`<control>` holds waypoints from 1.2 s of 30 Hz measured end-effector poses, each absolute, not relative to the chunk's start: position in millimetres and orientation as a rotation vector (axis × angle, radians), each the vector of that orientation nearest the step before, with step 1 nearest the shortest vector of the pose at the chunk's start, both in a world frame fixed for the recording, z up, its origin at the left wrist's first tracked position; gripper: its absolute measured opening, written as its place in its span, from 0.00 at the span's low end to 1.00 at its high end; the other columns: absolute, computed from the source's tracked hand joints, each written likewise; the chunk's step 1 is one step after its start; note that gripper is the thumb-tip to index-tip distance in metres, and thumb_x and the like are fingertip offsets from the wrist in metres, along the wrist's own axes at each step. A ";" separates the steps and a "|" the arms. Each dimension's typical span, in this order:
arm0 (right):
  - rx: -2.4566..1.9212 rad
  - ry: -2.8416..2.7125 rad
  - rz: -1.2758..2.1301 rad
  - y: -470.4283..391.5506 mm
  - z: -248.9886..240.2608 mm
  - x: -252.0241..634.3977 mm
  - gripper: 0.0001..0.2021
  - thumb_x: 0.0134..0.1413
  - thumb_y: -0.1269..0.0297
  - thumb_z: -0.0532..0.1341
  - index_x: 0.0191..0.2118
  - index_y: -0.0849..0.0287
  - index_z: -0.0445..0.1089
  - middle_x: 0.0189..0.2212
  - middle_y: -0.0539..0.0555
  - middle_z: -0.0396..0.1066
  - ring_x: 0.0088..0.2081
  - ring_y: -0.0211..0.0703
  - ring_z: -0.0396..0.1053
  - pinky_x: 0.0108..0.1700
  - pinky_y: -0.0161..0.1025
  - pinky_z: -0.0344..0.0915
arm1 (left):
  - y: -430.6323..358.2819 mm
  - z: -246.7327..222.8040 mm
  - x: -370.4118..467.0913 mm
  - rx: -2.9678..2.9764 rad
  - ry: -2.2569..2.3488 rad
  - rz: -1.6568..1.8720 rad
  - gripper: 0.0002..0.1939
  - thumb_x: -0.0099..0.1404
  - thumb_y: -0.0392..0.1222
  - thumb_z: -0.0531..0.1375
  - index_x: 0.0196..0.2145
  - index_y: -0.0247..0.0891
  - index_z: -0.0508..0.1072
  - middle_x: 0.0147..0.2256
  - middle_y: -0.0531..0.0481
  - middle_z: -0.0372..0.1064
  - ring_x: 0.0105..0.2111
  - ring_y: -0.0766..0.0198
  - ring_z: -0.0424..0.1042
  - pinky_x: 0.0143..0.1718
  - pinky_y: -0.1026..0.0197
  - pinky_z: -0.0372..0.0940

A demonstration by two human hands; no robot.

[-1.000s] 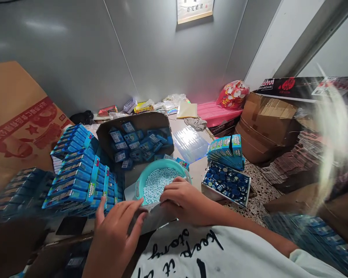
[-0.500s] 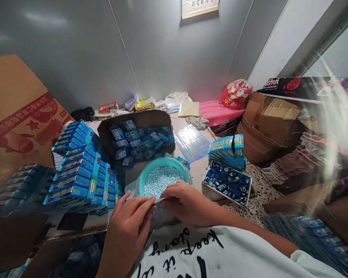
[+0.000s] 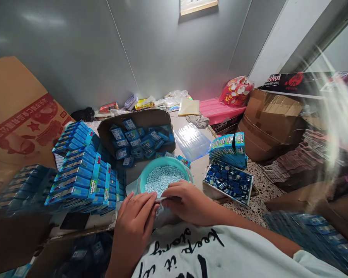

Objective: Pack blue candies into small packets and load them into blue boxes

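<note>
My left hand (image 3: 139, 214) and my right hand (image 3: 185, 199) meet at the near rim of a turquoise basin (image 3: 141, 178). Between their fingertips is a thin, greyish flat piece (image 3: 161, 199). Both hands are closed on it, though the fingers cover most of it and its kind cannot be made out. Small pale-blue pellets (image 3: 162, 177) fill the basin, which sits in front of my shirt. Right of the basin stands an open box (image 3: 205, 189) full of shiny dark-blue round caps (image 3: 229, 181), with folded blue printed cartons (image 3: 227, 148) behind it.
Behind the basin a cardboard box (image 3: 103, 125) holds many small blue packs (image 3: 136, 139). Stacked blue display boxes (image 3: 75, 170) rise on the left beside a large carton (image 3: 20, 104). A clear plastic sheet (image 3: 193, 141) lies on the table. Brown cartons (image 3: 266, 119) crowd the right.
The flat piece between my fingertips shows a little more of its edge. My left hand has shifted slightly right; the view has tilted a bit. Otherwise the scene is the same.
</note>
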State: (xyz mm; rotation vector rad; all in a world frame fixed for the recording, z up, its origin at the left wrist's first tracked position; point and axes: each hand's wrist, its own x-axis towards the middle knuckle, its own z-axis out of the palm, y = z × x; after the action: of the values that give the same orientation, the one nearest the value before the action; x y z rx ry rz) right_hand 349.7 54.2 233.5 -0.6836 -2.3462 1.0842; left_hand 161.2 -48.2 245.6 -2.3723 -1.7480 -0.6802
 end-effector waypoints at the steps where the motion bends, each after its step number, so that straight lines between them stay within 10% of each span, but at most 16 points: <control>1: -0.680 -2.342 1.090 54.1 232.7 349.7 0.08 0.64 0.67 0.60 0.33 0.59 0.74 0.29 0.48 0.72 0.32 0.36 0.65 0.40 0.38 0.56 | -48.9 245.1 161.3 -2.361 -1.709 -0.702 0.21 0.66 0.31 0.61 0.56 0.40 0.68 0.49 0.45 0.74 0.50 0.57 0.70 0.59 0.44 0.57; 16: -0.645 -2.407 1.031 48.2 232.8 353.0 0.07 0.62 0.71 0.60 0.39 0.56 0.76 0.32 0.49 0.74 0.34 0.37 0.68 0.41 0.39 0.54 | -55.9 237.1 156.5 -2.353 -1.878 -0.770 0.23 0.67 0.37 0.61 0.59 0.39 0.64 0.49 0.44 0.73 0.49 0.56 0.69 0.50 0.52 0.61; 23: -0.619 -2.447 0.996 46.6 229.4 353.5 0.08 0.64 0.69 0.59 0.39 0.55 0.77 0.33 0.50 0.75 0.35 0.38 0.69 0.41 0.40 0.53 | -58.1 239.6 159.7 -2.484 -1.909 -0.777 0.09 0.69 0.32 0.56 0.45 0.42 0.69 0.40 0.51 0.74 0.40 0.61 0.71 0.44 0.55 0.58; 36: -0.681 -2.375 1.035 43.6 229.5 356.8 0.09 0.64 0.70 0.59 0.41 0.55 0.77 0.34 0.50 0.75 0.35 0.37 0.70 0.40 0.38 0.55 | -56.8 239.7 168.4 -2.344 -1.684 -0.797 0.18 0.65 0.28 0.60 0.52 0.40 0.70 0.43 0.47 0.77 0.42 0.60 0.74 0.54 0.48 0.60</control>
State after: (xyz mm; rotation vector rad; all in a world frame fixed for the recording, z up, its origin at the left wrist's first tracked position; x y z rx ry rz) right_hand 356.8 43.6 229.5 -0.6812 -2.3746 1.0348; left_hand 168.4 -56.8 239.7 -2.3437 -1.6842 -0.7970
